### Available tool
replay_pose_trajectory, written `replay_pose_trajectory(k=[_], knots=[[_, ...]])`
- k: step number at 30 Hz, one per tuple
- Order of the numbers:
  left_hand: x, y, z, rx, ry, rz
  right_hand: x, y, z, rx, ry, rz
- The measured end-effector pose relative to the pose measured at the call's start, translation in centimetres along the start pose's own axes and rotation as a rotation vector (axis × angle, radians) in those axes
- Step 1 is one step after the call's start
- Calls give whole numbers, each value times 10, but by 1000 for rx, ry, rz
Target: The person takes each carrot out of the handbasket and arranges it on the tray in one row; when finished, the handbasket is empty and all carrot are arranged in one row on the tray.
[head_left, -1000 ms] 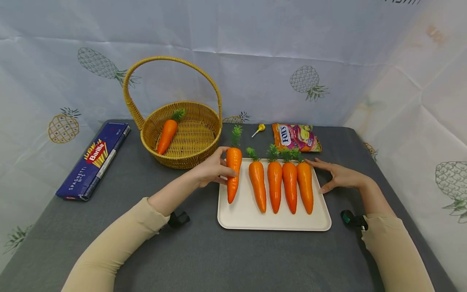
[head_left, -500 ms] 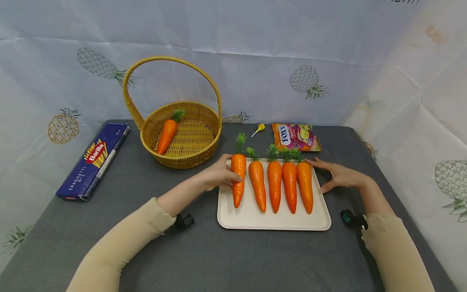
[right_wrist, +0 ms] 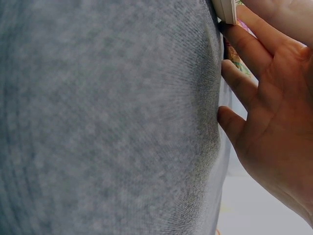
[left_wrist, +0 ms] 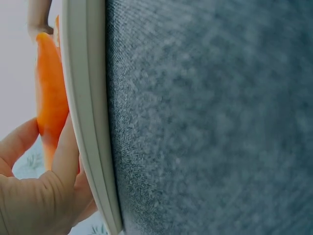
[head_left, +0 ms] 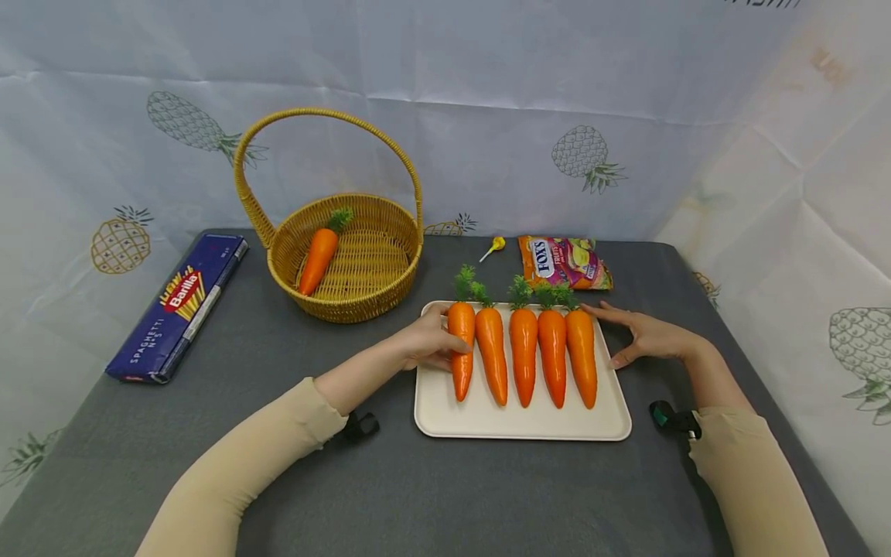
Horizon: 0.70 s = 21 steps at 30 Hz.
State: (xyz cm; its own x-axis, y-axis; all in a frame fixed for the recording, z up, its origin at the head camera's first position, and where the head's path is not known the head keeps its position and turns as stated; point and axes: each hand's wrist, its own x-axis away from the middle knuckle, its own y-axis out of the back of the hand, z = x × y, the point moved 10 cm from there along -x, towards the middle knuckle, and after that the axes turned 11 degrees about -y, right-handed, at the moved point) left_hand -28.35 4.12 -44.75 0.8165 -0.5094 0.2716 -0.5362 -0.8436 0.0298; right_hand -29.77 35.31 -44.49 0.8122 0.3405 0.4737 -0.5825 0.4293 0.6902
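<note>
My left hand (head_left: 423,340) grips the leftmost orange carrot (head_left: 462,319), which has a green frilly top, at the left side of a cream tray (head_left: 522,425). Several more carrots lie side by side on the tray; the closest, a slightly tilted carrot (head_left: 493,360), is right beside the held one. In the left wrist view, thumb and fingers are on either side of the carrot (left_wrist: 51,93), near the tray's edge (left_wrist: 85,98). My right hand (head_left: 650,336) rests at the tray's right edge with fingers spread. The right wrist view has its fingertips touching the tray corner (right_wrist: 226,10).
A woven basket (head_left: 379,298) with a tall handle and one carrot (head_left: 320,259) inside stands at the back left. Left of it lies a blue spaghetti box (head_left: 177,309). Behind the tray are a yellow lollipop (head_left: 496,246) and a candy bag (head_left: 567,263).
My left hand has moved right and slightly toward me with the carrot, bringing it over the tray beside the neighbouring carrot. The right hand has stayed at the tray's edge.
</note>
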Motion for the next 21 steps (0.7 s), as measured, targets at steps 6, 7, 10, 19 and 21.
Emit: replay_pose_trajectory(k=[6, 7, 10, 19, 21], knots=[[-2, 0, 2, -68, 4, -20, 0, 0, -1, -2, 1, 2], [-2, 1, 2, -79, 6, -25, -1, 0, -1, -2, -1, 2], [-2, 0, 0, -98, -3, -31, 0, 0, -1, 0, -3, 3], [-2, 0, 3, -82, 17, -32, -1, 0, -2, 1, -23, 2], [-2, 0, 3, -88, 19, -33, -1, 0, -3, 2, -31, 2]])
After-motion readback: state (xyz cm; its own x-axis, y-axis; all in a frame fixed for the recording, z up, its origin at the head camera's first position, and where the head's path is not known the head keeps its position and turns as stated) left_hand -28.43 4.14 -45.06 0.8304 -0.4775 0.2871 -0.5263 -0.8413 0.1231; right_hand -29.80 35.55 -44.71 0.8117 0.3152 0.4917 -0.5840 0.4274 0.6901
